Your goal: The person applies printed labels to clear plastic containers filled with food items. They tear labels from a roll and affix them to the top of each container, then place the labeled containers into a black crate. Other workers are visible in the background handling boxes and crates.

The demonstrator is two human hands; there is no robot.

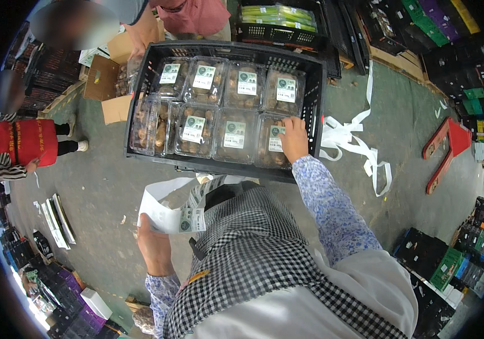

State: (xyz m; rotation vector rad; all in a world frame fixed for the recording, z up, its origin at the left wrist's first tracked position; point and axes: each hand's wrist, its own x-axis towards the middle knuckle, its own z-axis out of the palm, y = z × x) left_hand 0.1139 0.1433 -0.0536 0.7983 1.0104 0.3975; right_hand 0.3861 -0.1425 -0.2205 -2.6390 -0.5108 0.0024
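Note:
A black plastic crate (pixel 309 101) in front of me holds two rows of clear plastic boxes with brown lumpy produce inside. Most lids carry a white and green label. My right hand (pixel 294 140) lies with its fingers on the label of the near right box (pixel 264 153), pressing on its lid. The leftmost near box (pixel 143 127) is tilted on its side, and I see no label on it. Low on the left, my left hand (pixel 152 240) is closed on a long strip of printed labels (pixel 165 217), which loops toward my checked apron.
White backing strips (pixel 355 135) lie tangled on the floor to the right. Farther right is a red pallet jack (pixel 448 144). Across the crate a person stands by an open cardboard box (pixel 102 82). Another person in a red vest (pixel 26 142) is at left. A crate of green vegetables (pixel 278 22) sits behind.

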